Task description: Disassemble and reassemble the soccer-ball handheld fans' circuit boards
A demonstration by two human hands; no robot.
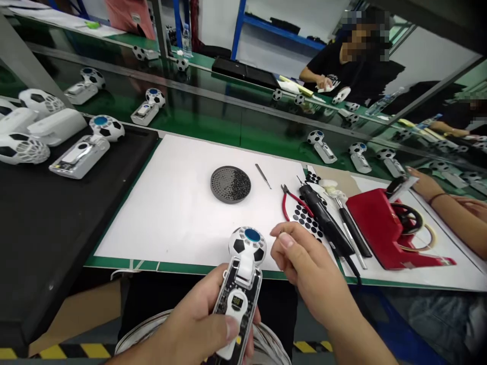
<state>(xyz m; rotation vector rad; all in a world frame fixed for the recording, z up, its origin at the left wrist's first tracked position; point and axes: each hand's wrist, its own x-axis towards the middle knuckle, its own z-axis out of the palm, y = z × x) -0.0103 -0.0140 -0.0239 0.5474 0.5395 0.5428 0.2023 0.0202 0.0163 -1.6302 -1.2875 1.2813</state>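
Note:
My left hand (198, 314) is wrapped round a soccer-ball handheld fan (246, 271), its thumb on the front of the handle. The handle is open at the front, showing a dark circuit board and a small lit display; the ball head has a blue disc. Just right of the head, my right hand (308, 268) has thumb and forefinger pinched together on something too small to make out. Beyond the hands, a round dark dish (220, 185) of tiny black pieces rests on the white sheet (182, 203), with metal tweezers (263, 176) beside it.
To the right lie red-handled cutters (286, 205), a black electric screwdriver (323, 215) and a red holder (375, 223). More fans sit in the black tray (125, 167) and on the green belt (213, 116). A co-worker's arm (452, 213) reaches in from the right.

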